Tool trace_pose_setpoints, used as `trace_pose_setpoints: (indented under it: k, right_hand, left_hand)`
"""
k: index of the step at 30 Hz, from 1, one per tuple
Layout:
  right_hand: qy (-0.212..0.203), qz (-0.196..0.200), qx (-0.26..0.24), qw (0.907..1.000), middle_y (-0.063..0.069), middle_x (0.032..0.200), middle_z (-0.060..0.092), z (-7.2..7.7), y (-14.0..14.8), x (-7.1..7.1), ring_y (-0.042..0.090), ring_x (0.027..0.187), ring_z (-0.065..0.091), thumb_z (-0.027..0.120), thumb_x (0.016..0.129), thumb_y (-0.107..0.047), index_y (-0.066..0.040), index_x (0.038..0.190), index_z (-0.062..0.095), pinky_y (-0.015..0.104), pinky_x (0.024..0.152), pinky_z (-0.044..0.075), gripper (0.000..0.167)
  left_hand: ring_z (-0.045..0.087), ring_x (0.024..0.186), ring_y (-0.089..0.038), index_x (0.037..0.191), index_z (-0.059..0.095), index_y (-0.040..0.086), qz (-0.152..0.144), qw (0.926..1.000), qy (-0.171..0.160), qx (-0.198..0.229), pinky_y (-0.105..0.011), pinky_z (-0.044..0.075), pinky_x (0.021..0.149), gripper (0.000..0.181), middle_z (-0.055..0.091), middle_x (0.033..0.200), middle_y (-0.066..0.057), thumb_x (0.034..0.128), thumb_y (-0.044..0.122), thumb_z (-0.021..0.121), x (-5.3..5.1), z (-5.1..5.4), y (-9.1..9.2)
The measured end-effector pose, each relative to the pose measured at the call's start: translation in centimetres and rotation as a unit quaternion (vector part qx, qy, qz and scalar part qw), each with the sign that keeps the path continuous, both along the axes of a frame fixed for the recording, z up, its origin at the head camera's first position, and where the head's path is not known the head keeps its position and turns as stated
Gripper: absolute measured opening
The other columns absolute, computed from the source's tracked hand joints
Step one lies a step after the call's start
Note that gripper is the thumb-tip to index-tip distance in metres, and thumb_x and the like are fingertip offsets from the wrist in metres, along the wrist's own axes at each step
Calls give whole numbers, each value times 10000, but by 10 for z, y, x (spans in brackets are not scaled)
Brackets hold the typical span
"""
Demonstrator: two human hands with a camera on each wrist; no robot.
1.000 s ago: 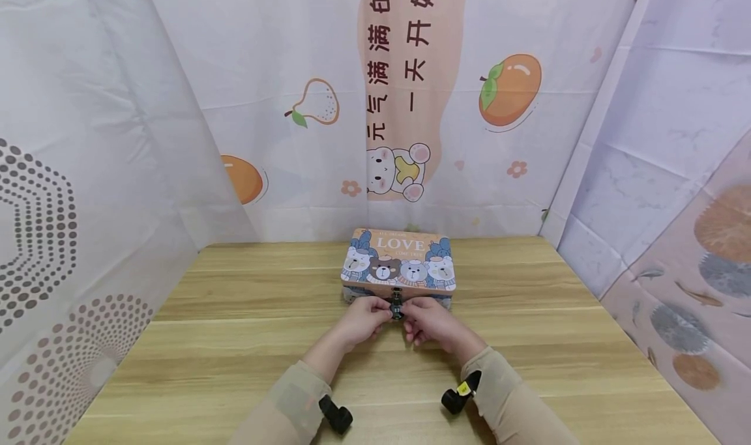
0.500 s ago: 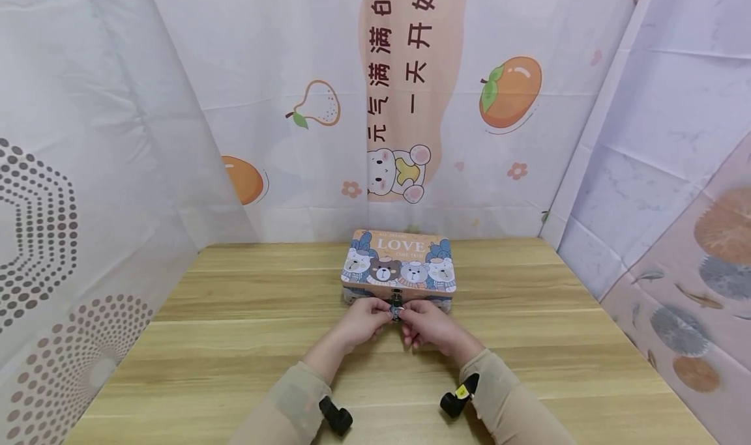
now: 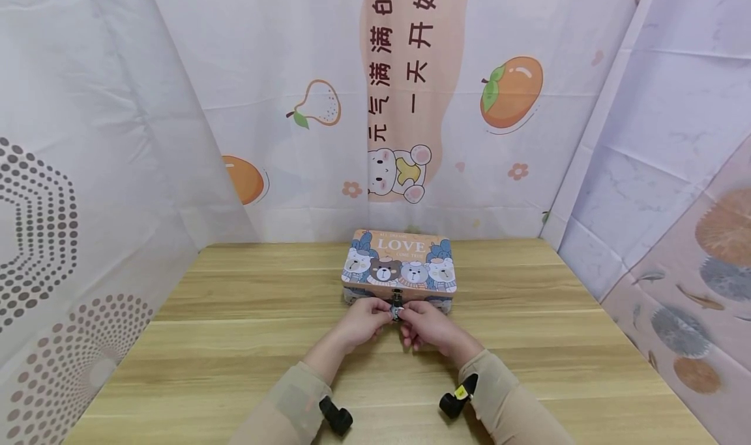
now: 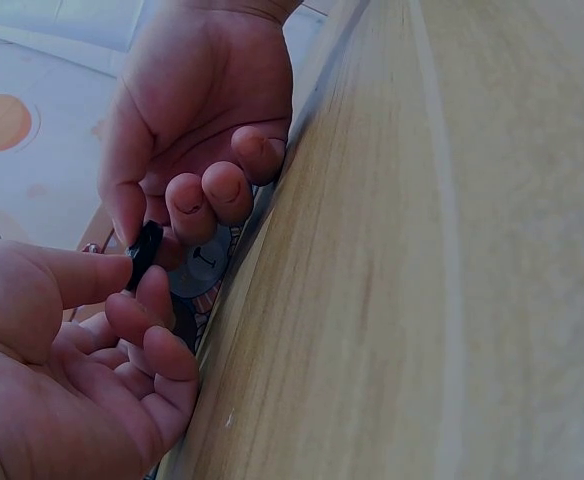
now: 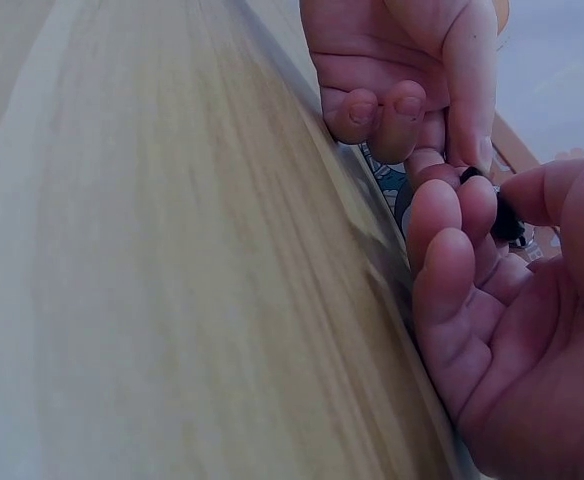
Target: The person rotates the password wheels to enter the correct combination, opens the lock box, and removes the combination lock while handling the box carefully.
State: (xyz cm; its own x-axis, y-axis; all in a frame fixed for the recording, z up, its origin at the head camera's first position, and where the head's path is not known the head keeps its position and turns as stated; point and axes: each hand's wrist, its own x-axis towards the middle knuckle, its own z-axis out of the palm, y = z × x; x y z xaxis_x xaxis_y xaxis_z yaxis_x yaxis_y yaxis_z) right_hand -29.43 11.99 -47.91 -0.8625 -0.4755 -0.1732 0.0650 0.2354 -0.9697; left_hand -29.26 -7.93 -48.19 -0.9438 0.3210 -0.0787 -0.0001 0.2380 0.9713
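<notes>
A closed tin box with bears and the word LOVE on its lid stands near the back of the table. At the clasp on its front is a small black padlock, mostly covered by fingers. My left hand pinches the padlock from the left between thumb and index finger. From the other side, my right hand pinches it too, its other fingers curled loosely. In the left wrist view, the dark padlock sits between both hands' fingertips. Its details are too small to make out.
The wooden table extends around the box and under both forearms. A printed curtain hangs close behind the box, with more cloth at both sides. Each wrist carries a small black camera.
Both hands stay at the clasp with almost no shift. The padlock's visible face has turned slightly and looks lighter than a second ago. The box has not moved.
</notes>
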Motion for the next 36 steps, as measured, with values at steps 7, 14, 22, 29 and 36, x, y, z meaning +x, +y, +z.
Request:
trace_pose_setpoints:
  k: [7, 14, 22, 29, 36]
  right_hand:
    - [21, 3, 2, 10000, 59, 703, 576, -1, -1, -1, 163, 583, 611, 444, 1073, -184, 64, 1088, 552, 267, 493, 488, 270]
    - [36, 8, 21, 10000, 53, 693, 569, -1, -1, -1, 159, 578, 611, 437, 1074, -190, 64, 1083, 553, 263, 488, 486, 279]
    - [51, 2, 68, 10000, 52, 692, 567, -1, 0, -1, 158, 575, 612, 439, 1075, -202, 55, 1092, 560, 261, 482, 483, 284]
    - [-13, 4, 51, 10000, 50, 690, 567, 0, -1, -1, 156, 577, 615, 433, 1075, -201, 58, 1107, 552, 258, 483, 482, 287]
    - [14, -7, 74, 10000, 45, 683, 557, 2, -3, 1, 151, 573, 611, 422, 1081, -215, 70, 1115, 551, 261, 484, 472, 315]
  left_hand:
    - [503, 621, -154, 1095, 647, -38, 2, 10000, 1, -22, -262, 429, 540, 162, 671, 930, -146, 993, 82, 610, 1, 1, 0]
    - [498, 615, -153, 1092, 647, -39, 15, 10000, -6, -26, -258, 423, 532, 160, 668, 918, -146, 992, 80, 609, 1, 1, 0]
    - [497, 619, -152, 1088, 650, -38, 21, 10000, -15, -13, -260, 424, 535, 154, 669, 920, -149, 988, 73, 610, 1, 1, 0]
    - [496, 617, -151, 1089, 647, -38, 21, 10000, -5, -18, -258, 425, 533, 154, 671, 914, -146, 990, 73, 606, 1, 1, 1]
    - [498, 620, -148, 1097, 644, -45, 31, 10000, 11, -30, -256, 434, 537, 167, 671, 917, -141, 988, 77, 612, 2, 0, 1]
